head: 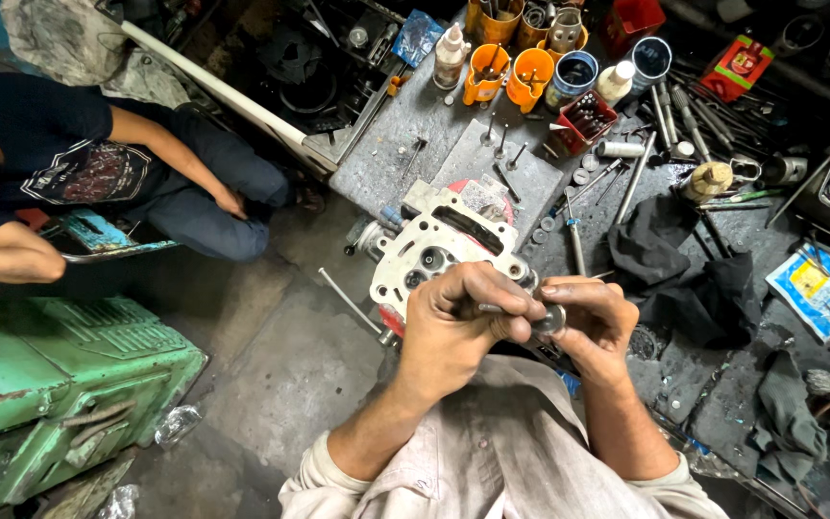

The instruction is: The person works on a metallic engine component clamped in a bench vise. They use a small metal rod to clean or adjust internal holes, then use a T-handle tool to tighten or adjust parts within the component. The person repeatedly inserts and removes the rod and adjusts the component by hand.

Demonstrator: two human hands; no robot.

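1. Small round grey metal valve (549,319): held between both hands just below the middle of the head view, its disc-shaped head at the fingertips of the right hand and its thin stem running left under the fingers of the left hand
2. Left hand (463,322): fingers curled and clenched over the stem of the valve, knuckles up, wrist coming out of a light grey sleeve
3. Right hand (593,322): thumb and fingertips pinched on the disc-shaped head of the valve, touching the fingers of the left hand
4. Pale grey cast metal cylinder head (439,250): lies flat on the bench just beyond the hands, with round ports and bolt holes showing on its top face; the left hand covers its near edge
5. Dark grey metal workbench (391,159): bears the cylinder head, several loose upright valves (503,144) and scattered tools
6. Orange plastic cups (509,75): stand in a group at the far edge of the workbench, beside a white squeeze bottle (450,55)
7. Black cloth (684,264): lies crumpled to the right of the hands
8. Green metal machine housing (60,384): stands at lower left, well apart from the hands
9. Second person in a dark printed shirt (69,159): sits at upper left, hands apart from the workbench
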